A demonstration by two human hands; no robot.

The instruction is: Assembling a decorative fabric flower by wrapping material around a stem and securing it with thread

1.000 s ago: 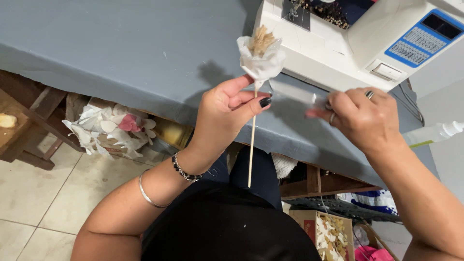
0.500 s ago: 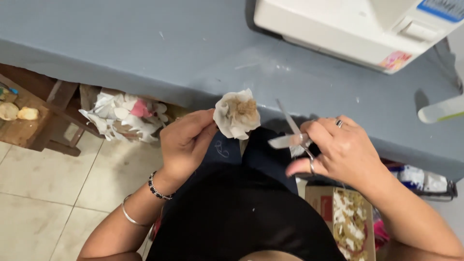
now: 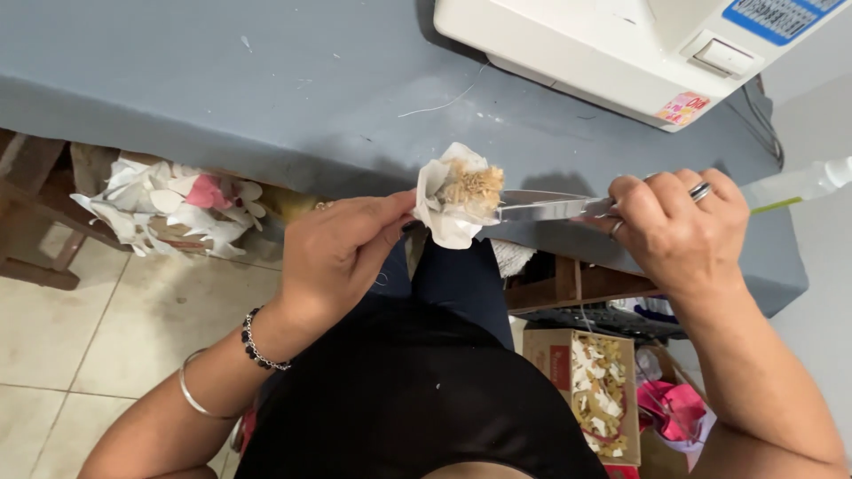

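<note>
Paper flower (image 3: 457,202), white petals around a tan fringed centre, sits at centre frame, just below the grey table (image 3: 266,98) edge. Half a second ago it faced the camera, lower and further left; now it is tipped sideways, centre turned toward the right. Left hand (image 3: 342,253) pinches its base with fingertips. Right hand (image 3: 679,235), right of centre, is clenched round the handles of scissors (image 3: 546,208); the blades, angled upward before, now lie level with tips touching the flower's centre. White sewing machine (image 3: 621,53) upper right. Box of scraps (image 3: 590,390) lower right; paper pile (image 3: 169,204) at left.
</note>
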